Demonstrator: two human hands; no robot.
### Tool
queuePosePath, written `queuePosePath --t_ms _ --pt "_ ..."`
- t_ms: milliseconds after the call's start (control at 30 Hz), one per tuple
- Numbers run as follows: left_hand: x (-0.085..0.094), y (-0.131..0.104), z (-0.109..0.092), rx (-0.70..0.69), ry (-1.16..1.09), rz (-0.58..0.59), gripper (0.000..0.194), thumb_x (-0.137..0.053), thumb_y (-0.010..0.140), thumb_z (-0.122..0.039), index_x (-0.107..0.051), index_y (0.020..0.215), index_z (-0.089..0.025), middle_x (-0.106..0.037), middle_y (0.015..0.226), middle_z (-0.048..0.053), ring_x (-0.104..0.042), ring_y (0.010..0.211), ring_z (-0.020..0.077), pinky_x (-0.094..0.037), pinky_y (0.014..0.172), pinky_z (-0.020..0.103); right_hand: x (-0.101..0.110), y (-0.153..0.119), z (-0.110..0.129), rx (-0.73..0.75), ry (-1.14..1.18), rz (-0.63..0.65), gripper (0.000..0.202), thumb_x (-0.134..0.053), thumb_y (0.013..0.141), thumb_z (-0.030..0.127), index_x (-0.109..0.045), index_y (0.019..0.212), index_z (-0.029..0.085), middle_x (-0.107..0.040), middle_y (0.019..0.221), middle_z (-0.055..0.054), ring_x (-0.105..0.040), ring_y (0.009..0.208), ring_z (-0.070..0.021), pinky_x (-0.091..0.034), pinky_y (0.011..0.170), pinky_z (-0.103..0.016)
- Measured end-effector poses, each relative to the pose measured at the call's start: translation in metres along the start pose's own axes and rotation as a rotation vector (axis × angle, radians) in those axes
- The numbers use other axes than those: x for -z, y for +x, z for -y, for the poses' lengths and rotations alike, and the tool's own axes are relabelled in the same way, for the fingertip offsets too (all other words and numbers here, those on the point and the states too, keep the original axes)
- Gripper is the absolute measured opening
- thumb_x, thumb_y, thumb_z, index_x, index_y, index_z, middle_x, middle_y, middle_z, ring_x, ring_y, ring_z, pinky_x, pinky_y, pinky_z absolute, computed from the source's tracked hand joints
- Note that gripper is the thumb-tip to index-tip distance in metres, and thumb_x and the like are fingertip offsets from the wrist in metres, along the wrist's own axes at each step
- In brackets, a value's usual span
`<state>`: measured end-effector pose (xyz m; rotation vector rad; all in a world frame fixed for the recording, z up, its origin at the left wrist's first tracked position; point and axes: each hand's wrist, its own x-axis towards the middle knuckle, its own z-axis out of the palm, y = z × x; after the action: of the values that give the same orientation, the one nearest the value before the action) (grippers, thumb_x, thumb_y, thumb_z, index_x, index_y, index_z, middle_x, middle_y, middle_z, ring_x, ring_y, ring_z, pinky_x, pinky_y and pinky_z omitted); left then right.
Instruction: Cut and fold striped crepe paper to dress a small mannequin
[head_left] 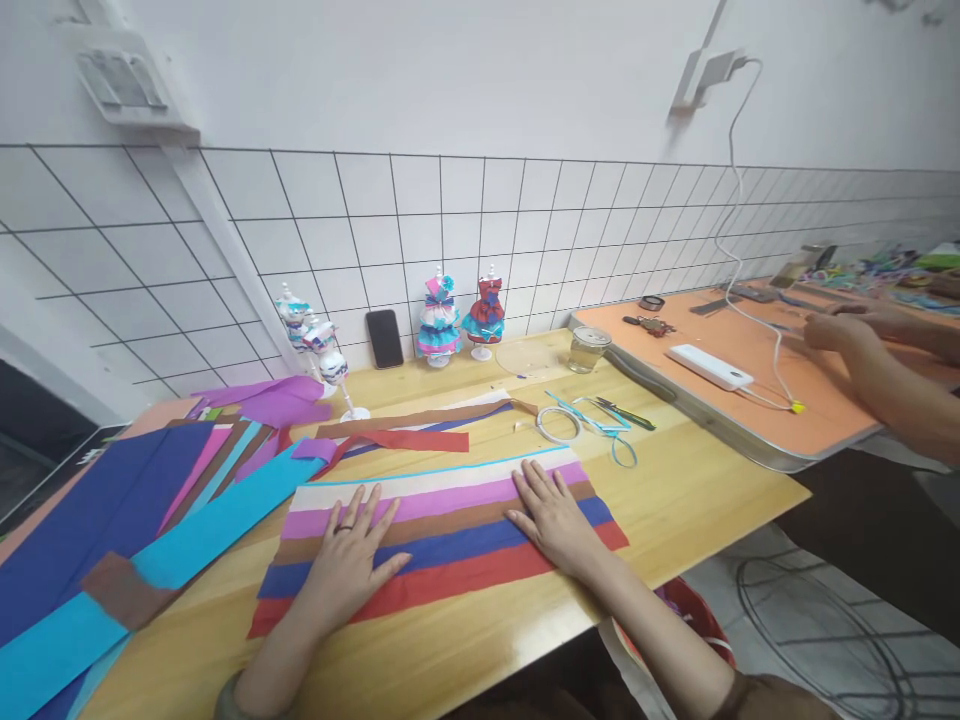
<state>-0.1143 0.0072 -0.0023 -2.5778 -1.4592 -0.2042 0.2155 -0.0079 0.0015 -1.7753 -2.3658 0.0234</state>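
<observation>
Both hands lie flat on a striped cloth (457, 545) with white, purple, brown, blue and red bands, spread on the wooden table. My left hand (351, 560), with a dark ring on one finger, rests on its left part, fingers spread. On the right part lies my right hand (556, 518), also palm down with its fingers apart. Neither hand grips anything. A thin light-blue edge runs along the cloth's far side. Behind it lie a red strip (427, 441) and a brown strip (405, 417).
Fabric strips (225, 505) cover the table's left. Small dressed stands (439, 325), a phone (385, 338) and a glass jar (589, 350) stand near the wall. A tape roll (559, 425) and snips (626, 413) lie right. Another person's hands (844, 325) are over the orange table (795, 430).
</observation>
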Motion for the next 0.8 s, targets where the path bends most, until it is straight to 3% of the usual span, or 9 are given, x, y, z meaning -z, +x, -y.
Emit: queuePosePath --t_ms 167,267,467,700,800 --pt "-0.002 0.0 0.001 0.0 0.007 -0.006 0.066 -0.034 0.077 -0.061 -0.026 0.135 -0.03 -0.026 0.143 0.008 -0.019 0.131 0.0295 -0.016 0.102 0.051 0.001 -0.006 -0.032 -0.132 -0.042 -0.04 0.068 -0.024 0.086 0.057 -0.031 0.135 0.011 -0.025 0.141 -0.017 -0.015 0.132 -0.0268 -0.018 0.102 -0.05" --pt "-0.002 0.001 0.001 0.002 0.013 -0.004 0.066 -0.034 0.077 -0.061 -0.027 0.135 -0.029 -0.028 0.142 0.008 -0.019 0.131 0.0292 -0.016 0.102 0.051 0.008 -0.007 -0.021 -0.145 -0.01 -0.033 0.067 -0.026 0.086 0.056 -0.028 0.136 0.013 -0.023 0.142 -0.016 -0.012 0.132 -0.0271 -0.018 0.102 -0.051" --pt "-0.001 0.001 0.001 0.004 0.024 0.008 0.066 -0.033 0.078 -0.061 -0.03 0.134 -0.027 -0.03 0.141 0.009 -0.017 0.131 0.0292 -0.016 0.102 0.052 0.015 -0.009 0.022 0.017 0.085 0.03 0.066 -0.027 0.085 0.057 -0.024 0.138 0.017 -0.019 0.144 -0.012 -0.012 0.133 -0.0256 -0.015 0.104 -0.048" --pt "-0.002 0.001 0.001 0.006 0.02 0.006 0.066 -0.033 0.078 -0.061 -0.029 0.134 -0.027 -0.028 0.142 0.008 -0.017 0.132 0.0285 -0.016 0.102 0.052 0.01 -0.018 -0.008 -0.085 0.04 -0.002 0.068 -0.025 0.085 0.057 -0.027 0.137 0.013 -0.021 0.143 -0.015 -0.015 0.132 -0.0264 -0.016 0.103 -0.05" --pt "-0.002 0.001 0.001 0.004 0.024 0.009 0.067 -0.033 0.078 -0.061 -0.03 0.134 -0.027 -0.028 0.142 0.009 -0.018 0.131 0.029 -0.016 0.102 0.052 0.013 -0.018 -0.006 -0.132 0.039 -0.006 0.07 -0.025 0.085 0.058 -0.027 0.137 0.012 -0.018 0.143 -0.015 -0.011 0.132 -0.0281 -0.016 0.103 -0.051"
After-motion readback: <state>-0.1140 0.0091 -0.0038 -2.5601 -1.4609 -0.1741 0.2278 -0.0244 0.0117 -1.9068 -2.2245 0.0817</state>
